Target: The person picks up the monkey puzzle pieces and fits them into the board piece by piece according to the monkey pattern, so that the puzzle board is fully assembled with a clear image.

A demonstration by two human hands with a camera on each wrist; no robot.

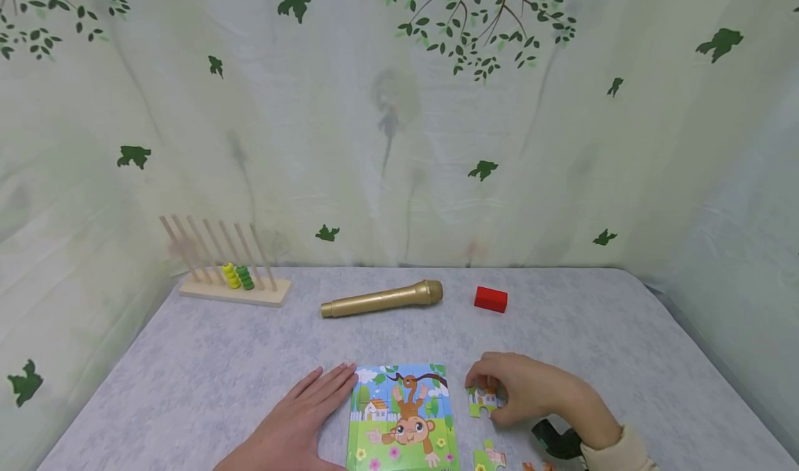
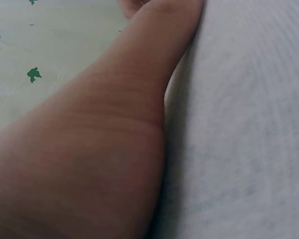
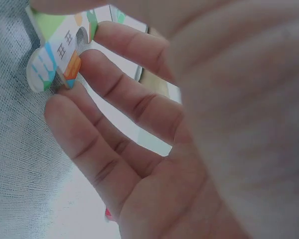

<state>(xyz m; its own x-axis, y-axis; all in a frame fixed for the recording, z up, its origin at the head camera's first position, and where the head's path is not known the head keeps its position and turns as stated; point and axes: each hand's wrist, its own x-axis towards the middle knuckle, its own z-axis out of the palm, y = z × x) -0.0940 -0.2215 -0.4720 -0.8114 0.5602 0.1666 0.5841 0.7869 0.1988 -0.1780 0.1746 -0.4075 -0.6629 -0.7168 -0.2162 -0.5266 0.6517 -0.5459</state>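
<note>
A picture puzzle (image 1: 408,415) of a monkey hanging from a branch lies on the table before me. My left hand (image 1: 306,415) rests flat at its left side, fingers straight, fingertips touching its edge; the left wrist view shows mostly skin and tabletop. To the right of the picture, my right hand (image 1: 530,388) grips a jigsaw piece (image 1: 482,401) with part of a house on it between thumb and fingers. That house piece (image 3: 65,45) appears tilted in the right wrist view. Nearer me lies a second, green jigsaw piece (image 1: 489,456).
Orange-brown pieces (image 1: 538,467) show at the bottom edge, partly cut off. Behind the puzzle lie a gold toy microphone (image 1: 383,300) and a red block (image 1: 491,299). At the back left stands a wooden peg rack (image 1: 234,290) with yellow and green beads. A patterned curtain hangs behind.
</note>
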